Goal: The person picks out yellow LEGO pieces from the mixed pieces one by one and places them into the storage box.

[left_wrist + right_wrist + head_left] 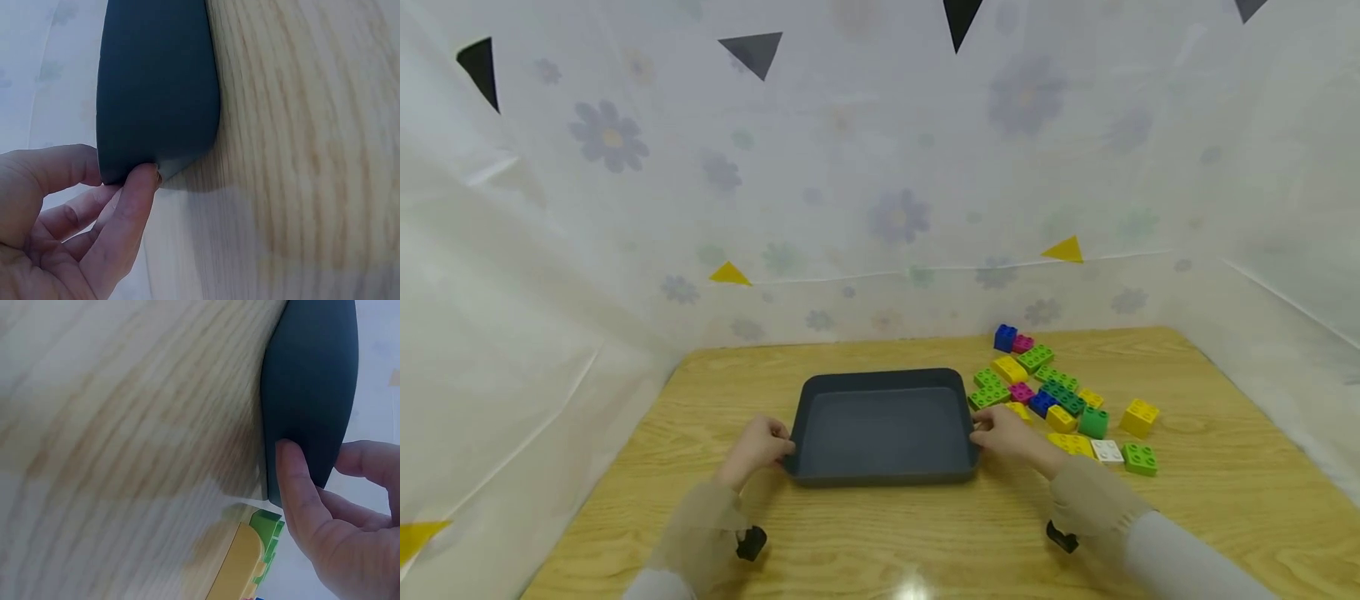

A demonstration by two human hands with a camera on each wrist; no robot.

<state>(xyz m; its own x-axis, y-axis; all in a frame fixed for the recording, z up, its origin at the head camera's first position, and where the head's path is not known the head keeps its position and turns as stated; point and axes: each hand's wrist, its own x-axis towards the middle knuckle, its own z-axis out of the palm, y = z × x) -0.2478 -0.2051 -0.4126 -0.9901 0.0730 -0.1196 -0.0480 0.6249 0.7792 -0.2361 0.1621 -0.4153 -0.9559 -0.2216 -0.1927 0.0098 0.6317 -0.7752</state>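
Observation:
A dark grey rectangular tray (883,433) with raised walls lies on the wooden table. My left hand (758,448) grips its left side near the front corner. In the left wrist view, the fingers (134,197) press the outer wall while the thumb reaches the rim. At the opposite side, my right hand (1006,432) holds the tray's right edge. The right wrist view shows one fingertip (289,453) against the outer wall and the thumb at the rim. Nothing lies inside the tray.
Several toy building bricks, among them a dark green brick (1062,397), are scattered right of the tray, some close behind my right hand. A yellow brick (1139,417) stands farther right. White flowered sheeting (880,167) hangs behind the wooden table (865,542) and along both sides.

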